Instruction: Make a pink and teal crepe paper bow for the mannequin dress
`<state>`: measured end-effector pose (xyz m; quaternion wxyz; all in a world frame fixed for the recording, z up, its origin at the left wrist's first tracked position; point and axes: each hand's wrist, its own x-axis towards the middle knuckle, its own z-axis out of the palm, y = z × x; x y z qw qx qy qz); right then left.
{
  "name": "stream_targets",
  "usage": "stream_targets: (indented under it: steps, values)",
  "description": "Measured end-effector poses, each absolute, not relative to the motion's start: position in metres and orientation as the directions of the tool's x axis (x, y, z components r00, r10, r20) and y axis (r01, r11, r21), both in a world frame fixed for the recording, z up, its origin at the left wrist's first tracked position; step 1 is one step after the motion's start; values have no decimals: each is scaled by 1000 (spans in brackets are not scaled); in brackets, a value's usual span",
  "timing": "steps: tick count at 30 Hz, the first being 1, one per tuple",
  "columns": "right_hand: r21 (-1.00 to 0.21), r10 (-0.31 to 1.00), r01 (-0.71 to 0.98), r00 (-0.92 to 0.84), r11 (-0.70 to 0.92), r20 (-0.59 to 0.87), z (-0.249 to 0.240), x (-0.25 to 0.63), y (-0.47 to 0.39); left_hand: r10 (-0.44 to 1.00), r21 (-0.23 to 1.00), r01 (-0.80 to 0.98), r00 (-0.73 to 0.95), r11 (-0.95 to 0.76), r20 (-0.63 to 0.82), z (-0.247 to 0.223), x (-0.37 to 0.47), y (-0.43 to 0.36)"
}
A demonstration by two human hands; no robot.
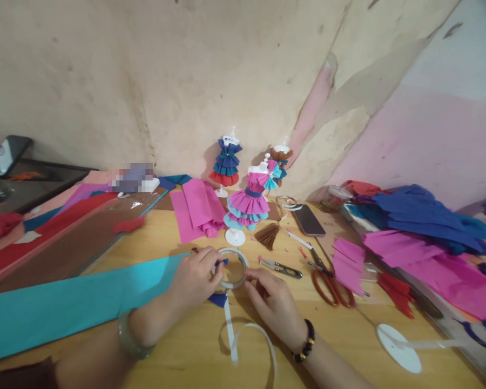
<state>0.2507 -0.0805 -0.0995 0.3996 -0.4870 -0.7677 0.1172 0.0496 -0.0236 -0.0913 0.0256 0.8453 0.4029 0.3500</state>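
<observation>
My left hand (198, 273) is closed in a pinch, with a small blue crepe paper piece (223, 261) poking out by its fingertips. Beside those fingers is a roll of white tape (243, 258), and the fingertips of my right hand (273, 300) are closed on its right edge. Below the roll lies another dark blue paper scrap (218, 299). A strip of tape (230, 329) hangs down from there, and a pale curled band (267, 337) lies nearby. Behind the roll stands a small dress form (249, 201) in a ruffled pink and light blue paper dress.
Thread snips (281, 268), orange-handled scissors (332, 286), a phone (309, 220) and a brown paper fan (267, 236) lie to the right. A turquoise paper strip (76, 297) stretches left. Further back stands a blue-dressed form (227, 159). Blue paper (425, 210) is heaped at far right.
</observation>
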Motion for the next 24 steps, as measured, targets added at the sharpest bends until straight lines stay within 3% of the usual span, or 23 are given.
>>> stream_targets:
  steps: [12,19,24]
  values:
    - [-364,751,725,-314,585,581,-93,239,-82,509,85,565,655,-820,558,-96,60,-38]
    - [-321,719,725,-335,610,609,-92,238,-80,493,95,546,652,-833,576,-98,61,-38]
    - [-344,732,721,-325,601,599,-94,238,-80,541,187,539,632,-821,555,-97,63,-39]
